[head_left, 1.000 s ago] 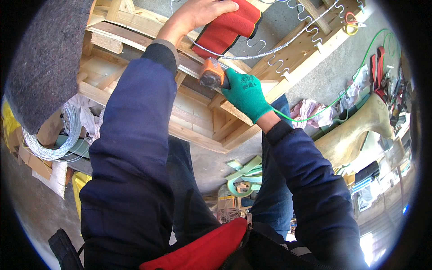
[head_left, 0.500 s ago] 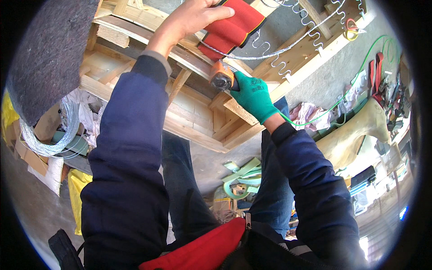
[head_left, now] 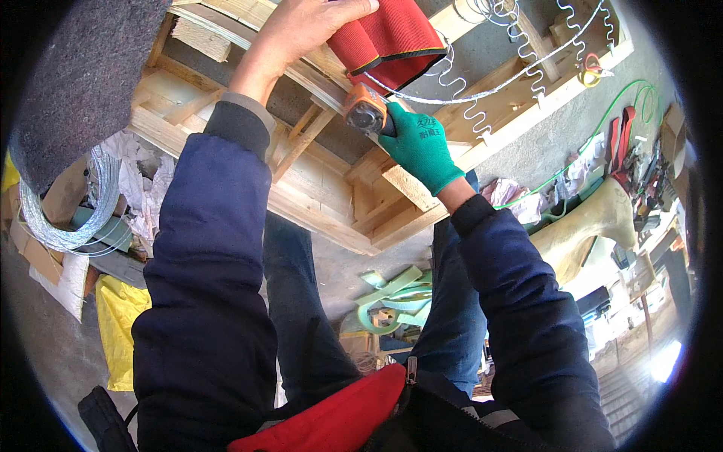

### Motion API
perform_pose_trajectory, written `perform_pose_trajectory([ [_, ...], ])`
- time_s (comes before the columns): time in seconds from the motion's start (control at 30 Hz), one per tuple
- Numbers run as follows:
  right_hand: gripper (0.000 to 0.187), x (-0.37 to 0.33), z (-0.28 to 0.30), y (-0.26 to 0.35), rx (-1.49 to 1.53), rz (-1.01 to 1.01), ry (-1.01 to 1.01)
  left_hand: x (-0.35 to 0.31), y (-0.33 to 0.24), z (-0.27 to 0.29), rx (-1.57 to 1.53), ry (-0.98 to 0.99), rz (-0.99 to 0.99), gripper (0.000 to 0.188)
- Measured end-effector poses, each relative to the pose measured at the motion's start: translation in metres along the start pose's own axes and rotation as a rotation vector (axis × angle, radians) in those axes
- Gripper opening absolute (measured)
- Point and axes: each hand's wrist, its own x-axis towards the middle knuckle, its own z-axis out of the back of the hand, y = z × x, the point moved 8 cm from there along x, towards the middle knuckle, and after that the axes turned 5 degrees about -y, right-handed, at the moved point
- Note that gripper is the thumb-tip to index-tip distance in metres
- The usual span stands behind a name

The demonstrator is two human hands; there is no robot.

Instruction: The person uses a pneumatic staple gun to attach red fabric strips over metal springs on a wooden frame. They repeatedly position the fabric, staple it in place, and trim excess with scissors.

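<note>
My bare left hand (head_left: 305,26) grips a wide red webbing strap (head_left: 388,38) with black edges and a thin yellow line, at the top of the view. The strap hangs in a fold over the wooden frame's rail (head_left: 316,87). In a green glove, my right hand (head_left: 423,147) is closed around an orange and black air staple gun (head_left: 366,109). Its head is right below the strap's lower end, at the rail; its nose is hidden. A white cord-like wire (head_left: 467,96) runs from there to the right, across wavy metal springs (head_left: 527,56).
Scissors (head_left: 591,71) with red and yellow handles rest on the frame's right rail. A green hose (head_left: 595,139) crosses the floor at right, near a tan foam piece (head_left: 595,222). A coil of wire (head_left: 68,226) lies at left beside yellow plastic (head_left: 120,324). Green foam strips (head_left: 395,297) lie between my legs.
The red strap has shifted right and its lower end now flares into an open fold. My left hand has moved slightly left and up. The staple gun has moved slightly left, still in my right hand.
</note>
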Motion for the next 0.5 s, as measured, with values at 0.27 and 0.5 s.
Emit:
perform_pose_trajectory([
  [0.27, 0.032, 0.008, -0.008, 0.001, -0.023, -0.014, -0.022, -0.008, -0.001, 0.006, -0.004, -0.001, 0.025, 0.024],
  [0.5, 0.042, -0.071, 0.048, -0.023, 0.02, -0.111, 0.102, -0.076, -0.002, 0.042, 0.0, 0.007, 0.05, 0.025],
])
